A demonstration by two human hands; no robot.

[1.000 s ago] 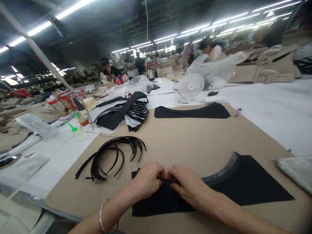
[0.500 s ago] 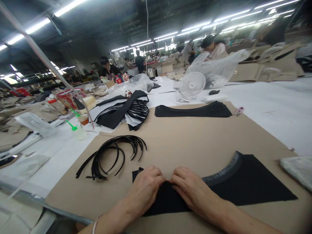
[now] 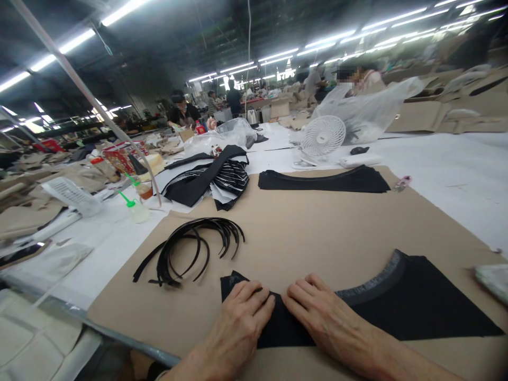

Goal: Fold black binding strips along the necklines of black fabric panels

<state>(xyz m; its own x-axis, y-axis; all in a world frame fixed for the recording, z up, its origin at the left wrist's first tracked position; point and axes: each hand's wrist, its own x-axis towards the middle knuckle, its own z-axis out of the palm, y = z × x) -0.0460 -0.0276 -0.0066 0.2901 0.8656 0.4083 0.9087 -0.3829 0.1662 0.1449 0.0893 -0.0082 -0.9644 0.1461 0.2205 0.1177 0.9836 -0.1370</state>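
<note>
A black fabric piece [image 3: 432,301] lies on the brown sheet in front of me. Its concave top edge carries a dark grey strip [image 3: 373,280]. My left hand [image 3: 244,312] bears down on the piece's left part, fingers bent over the upper edge and thumb close beside them. Just right of it, my right hand [image 3: 317,304] has its fingers curled together on the same edge. A short gap of black cloth separates the two hands. The fingertips' undersides are hidden, as is the cloth beneath both palms.
Curved black strips [image 3: 178,248] lie at left. Stacked black pieces [image 3: 323,180] sit at the brown sheet's [image 3: 286,227] far edge, beside black and striped pieces [image 3: 206,177]. A white fan [image 3: 323,136] and green-tipped bottles [image 3: 137,209] stand beyond. People work farther back.
My left hand has eased from a tight pinch on the edge to a flatter hold, slightly lower. The right hand stays at the edge. The view has shifted a little left.
</note>
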